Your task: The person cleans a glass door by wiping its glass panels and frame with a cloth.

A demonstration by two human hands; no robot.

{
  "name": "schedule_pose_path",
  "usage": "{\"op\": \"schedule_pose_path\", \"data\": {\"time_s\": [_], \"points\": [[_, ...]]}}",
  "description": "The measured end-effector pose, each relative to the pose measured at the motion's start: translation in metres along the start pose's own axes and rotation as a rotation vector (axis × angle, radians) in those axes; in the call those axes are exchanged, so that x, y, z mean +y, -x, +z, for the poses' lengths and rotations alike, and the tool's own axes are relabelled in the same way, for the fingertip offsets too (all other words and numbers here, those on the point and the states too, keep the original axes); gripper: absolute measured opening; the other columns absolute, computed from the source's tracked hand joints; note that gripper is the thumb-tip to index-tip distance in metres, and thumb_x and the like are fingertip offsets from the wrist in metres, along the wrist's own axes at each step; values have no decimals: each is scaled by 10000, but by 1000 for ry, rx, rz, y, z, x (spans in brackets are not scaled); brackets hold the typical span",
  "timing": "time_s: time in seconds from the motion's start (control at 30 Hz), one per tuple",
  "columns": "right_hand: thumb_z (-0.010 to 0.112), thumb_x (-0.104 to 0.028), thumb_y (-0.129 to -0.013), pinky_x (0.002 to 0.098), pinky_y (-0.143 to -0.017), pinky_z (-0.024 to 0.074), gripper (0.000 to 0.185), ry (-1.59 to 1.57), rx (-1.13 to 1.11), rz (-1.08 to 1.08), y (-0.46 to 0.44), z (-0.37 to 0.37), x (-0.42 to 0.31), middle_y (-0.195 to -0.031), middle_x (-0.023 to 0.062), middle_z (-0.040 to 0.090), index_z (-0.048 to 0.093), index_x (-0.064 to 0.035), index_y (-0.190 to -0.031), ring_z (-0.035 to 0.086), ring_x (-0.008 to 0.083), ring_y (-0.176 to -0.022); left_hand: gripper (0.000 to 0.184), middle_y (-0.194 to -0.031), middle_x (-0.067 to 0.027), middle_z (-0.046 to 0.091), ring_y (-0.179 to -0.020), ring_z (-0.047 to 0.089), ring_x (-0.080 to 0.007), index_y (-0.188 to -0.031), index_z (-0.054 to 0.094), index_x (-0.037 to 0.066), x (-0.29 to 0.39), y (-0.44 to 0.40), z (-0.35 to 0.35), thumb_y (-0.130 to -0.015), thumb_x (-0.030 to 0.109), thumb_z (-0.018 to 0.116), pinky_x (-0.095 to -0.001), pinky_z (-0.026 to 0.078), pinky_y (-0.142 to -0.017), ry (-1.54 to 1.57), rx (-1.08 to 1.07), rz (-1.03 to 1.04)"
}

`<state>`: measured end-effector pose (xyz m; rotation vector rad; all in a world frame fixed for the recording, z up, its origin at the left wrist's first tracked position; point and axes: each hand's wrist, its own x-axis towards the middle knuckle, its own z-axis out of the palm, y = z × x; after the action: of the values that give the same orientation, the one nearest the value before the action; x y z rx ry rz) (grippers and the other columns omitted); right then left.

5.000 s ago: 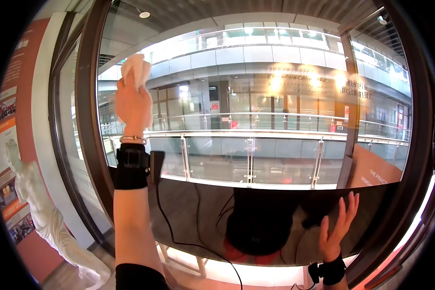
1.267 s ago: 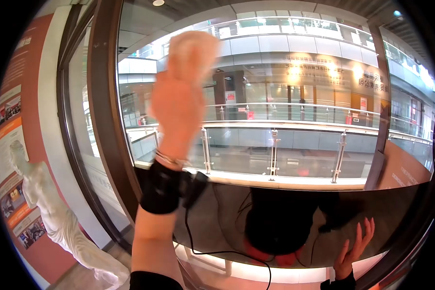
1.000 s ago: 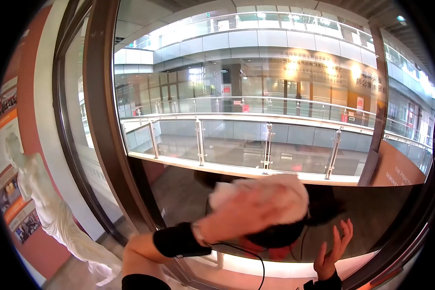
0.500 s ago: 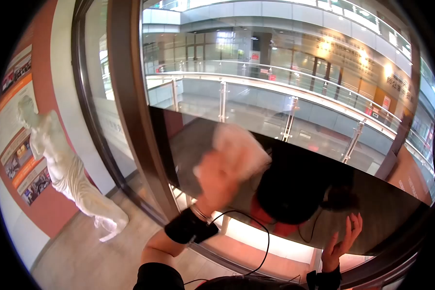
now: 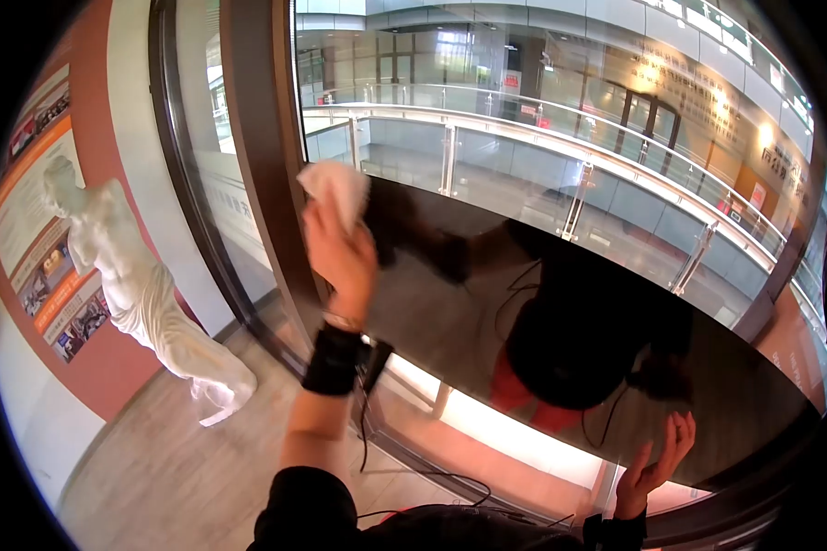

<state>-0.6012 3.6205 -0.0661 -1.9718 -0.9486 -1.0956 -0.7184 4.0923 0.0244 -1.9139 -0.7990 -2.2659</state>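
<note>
My left hand is closed on a white cloth, which lies over the upper left corner of a glossy black panel, close to the window frame. The panel looks like a screen and mirrors my body and arm. Near its lower right edge is my right hand, fingers stretched and apart, with nothing held in it. Whether those fingertips touch the panel I cannot tell. Both wrists wear black bands, and a thin cable hangs from the left one.
A white statue stands on the floor at left, before a red wall board with photos. The dark window frame rises beside my left hand. Behind the panel, glass shows a walkway with a railing.
My left hand has carried the cloth left and up, from the panel's upper middle to its upper left corner. My right hand stays by the lower right edge. The view has shifted slightly.
</note>
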Motion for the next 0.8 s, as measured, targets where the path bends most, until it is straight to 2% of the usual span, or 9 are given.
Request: {"op": "schedule_pose_path", "data": {"time_s": [0.13,0.2,0.3,0.43,0.53,0.6,0.67,0.77,0.8], "points": [[476,-72,-895,536,-1050,307,387,-27,2,-12,-3,13,-4,-1269,229,499,519,57,-1257,376,436,-1298,554,-1208,-176,575,-949,586,-369,-1250,629,115,58,124,-22,-710,11,566,-443,491,-805,198,-221,69],[476,-62,-895,532,-1049,310,379,-43,-10,-32,-8,16,-9,-1263,222,505,522,54,-1252,381,432,-1295,541,-1184,-170,600,-918,590,-316,-1215,661,151,78,151,-48,-696,15,589,-399,496,-755,280,-326,319],[482,-57,-897,529,-1047,312,361,-33,-9,-56,-16,19,-17,-1259,214,511,532,50,-1239,386,432,-1290,547,-1187,-173,603,-910,594,-305,-1231,654,171,69,148,-51,-704,39,599,-379,500,-741,230,-386,289],[495,-62,-904,527,-1046,314,336,-17,-27,-29,-11,10,-15,-1250,205,521,550,45,-1218,391,426,-1290,672,-1307,-253,473,-1121,493,-447,-1386,497,99,3,50,-20,-724,18,580,-468,432,-937,99,-126,74],[505,-64,-907,526,-1044,316,326,14,-26,-1,0,6,-5,-1241,202,529,559,41,-1211,397,418,-1289,647,-1236,-163,517,-1087,536,-393,-1372,476,114,-40,-1,2,-743,16,587,-442,466,-874,-90,-56,-123],[509,-65,-910,527,-1042,317,323,35,-30,25,7,2,-1,-1237,201,533,561,40,-1211,403,415,-1286,636,-1230,-179,516,-1093,532,-407,-1373,472,98,-42,11,7,-752,17,579,-451,462,-883,-45,-57,-234],[508,-65,-914,528,-1041,318,322,39,-31,58,13,3,-1,-1235,201,534,561,40,-1214,409,413,-1282,640,-1245,-218,503,-1098,527,-435,-1390,455,69,-25,54,-4,-763,24,576,-456,458,-903,6,-55,-93],[503,-80,-922,532,-1041,315,319,15,-61,49,19,5,8,-1227,200,539,563,44,-1209,419,415,-1273,658,-1283,-295,458,-1139,496,-479,-1418,424,26,9,155,-39,-786,55,605,-474,440,-961,164,-267,-54],[501,-85,-923,534,-1040,314,319,11,-57,36,18,7,7,-1220,199,542,564,45,-1207,420,416,-1271,657,-1282,-297,455,-1157,484,-481,-1420,411,30,19,194,-56,-801,81,623,-479,439,-964,148,-462,-169]]}}
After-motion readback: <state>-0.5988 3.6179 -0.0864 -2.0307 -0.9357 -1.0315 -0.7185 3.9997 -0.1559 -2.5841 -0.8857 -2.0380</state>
